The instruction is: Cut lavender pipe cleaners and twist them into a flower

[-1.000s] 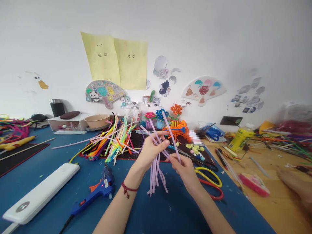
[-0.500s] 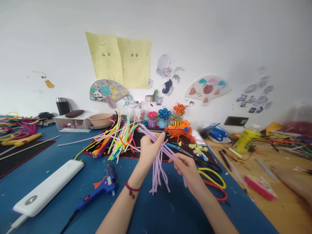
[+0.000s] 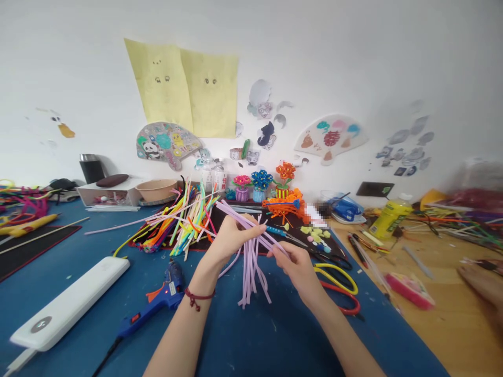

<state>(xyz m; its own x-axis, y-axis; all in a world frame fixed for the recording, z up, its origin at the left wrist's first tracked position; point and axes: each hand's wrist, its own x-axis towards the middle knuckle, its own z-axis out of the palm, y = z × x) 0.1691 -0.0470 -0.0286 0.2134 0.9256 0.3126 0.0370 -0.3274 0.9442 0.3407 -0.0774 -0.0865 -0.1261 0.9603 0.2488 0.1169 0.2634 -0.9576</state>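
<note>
So the left hand [image 3: 230,238] is closed around a bundle of lilac pipe cleaners [image 3: 251,269]. Its fingers are curled in tight with the thumb pressed across the top. The bundle goes right through that fist: the short top ends poke out past the knuckles toward the far edge of the desk [image 3: 275,345], and the long ends hang below the fingers, splayed out loose just over the blue surface, about mid-desk.

The right hand [image 3: 296,264] sits just beside the bundle. Its thumb and forefinger are pinched on one lilac strand [image 3: 271,242], and the other fingers are folded under. That strand slants from the pinch up to the left thumb, so it's apart from the hanging ends but joins the rest inside the left grip.

Other stuff around:
- A blue glue gun [image 3: 157,306] lies left of the left wrist, toward the near edge.
- A long white case [image 3: 66,303] is near the near-left corner.
- A heap of mixed colour pipe cleaners [image 3: 184,222] is behind the left hand.
- Scissors with yellow and red handles [image 3: 340,285] are flat on the desk, just right of the right hand.
- Little pipe-cleaner flower pots [image 3: 261,186] are lined up along the far edge.
- Another person's hand [image 3: 485,285] rests at the right edge, blurry.
</note>
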